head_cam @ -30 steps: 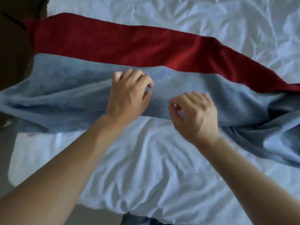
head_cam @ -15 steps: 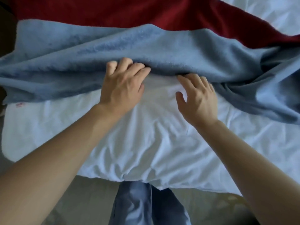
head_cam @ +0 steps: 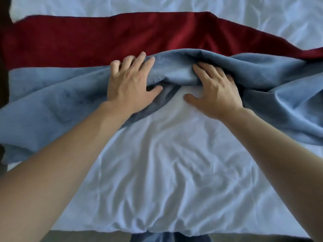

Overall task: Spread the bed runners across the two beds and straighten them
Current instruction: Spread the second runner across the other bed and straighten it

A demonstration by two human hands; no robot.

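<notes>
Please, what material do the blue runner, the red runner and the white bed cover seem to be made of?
Blue bed runner: likely plush fleece, matte, with a soft nap and thick rounded folds. Dark red bed runner: probably velvet-like pile, with a slight sheen in streaks. White bed sheet: thin woven fabric, perhaps cotton, with fine sharp creases.

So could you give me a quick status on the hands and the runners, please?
Both hands open: left hand flat on blue runner, right hand at its bunched near edge. Red runner flat beyond. Blue rumpled at right. Nothing in the way.
</notes>
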